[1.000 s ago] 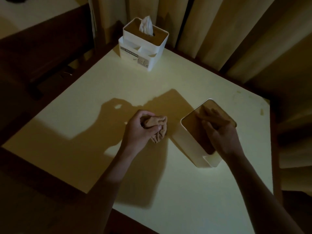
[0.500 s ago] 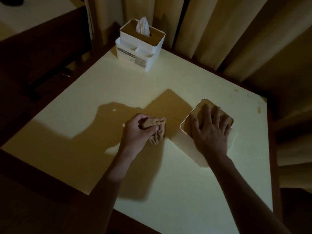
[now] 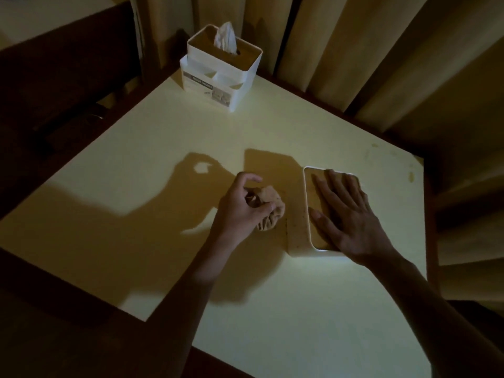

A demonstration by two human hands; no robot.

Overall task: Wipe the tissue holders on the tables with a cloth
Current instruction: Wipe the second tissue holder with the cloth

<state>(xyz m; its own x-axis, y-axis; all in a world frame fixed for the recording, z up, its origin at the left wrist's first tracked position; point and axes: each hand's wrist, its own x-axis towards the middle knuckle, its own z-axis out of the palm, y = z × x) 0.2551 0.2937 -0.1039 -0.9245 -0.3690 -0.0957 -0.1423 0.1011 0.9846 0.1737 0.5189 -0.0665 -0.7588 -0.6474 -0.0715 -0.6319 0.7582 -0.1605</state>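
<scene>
At the far left of the frame a dark strip of floor and dim furniture borders the pale table (image 3: 131,159), whose top fills the middle of the picture and carries broad shadows of the arms. In the upper middle, near the table's far corner, stands a white tissue holder (image 3: 221,69) with a brown top panel, a tissue (image 3: 225,39) sticking up out of its slot and a printed label on its near side; it is well apart from both hands. Lower, at the centre of the frame, the left hand (image 3: 241,205) rests on the table with its fingers curled round a crumpled tan cloth (image 3: 268,207), the thumb and fingertips pinching the bunched fabric while the index finger arches loosely above it. Just right of the cloth lies a second tissue holder (image 3: 309,214), white-walled with a brown face turned upward; the cloth sits near its left wall, and whether they touch cannot be told in the shadow. The right hand (image 3: 346,214) lies flat on that brown face, fingers straight and spread, pressing it down. Behind the table, across the upper right of the frame, hang folds of tan curtain (image 3: 354,50).
</scene>
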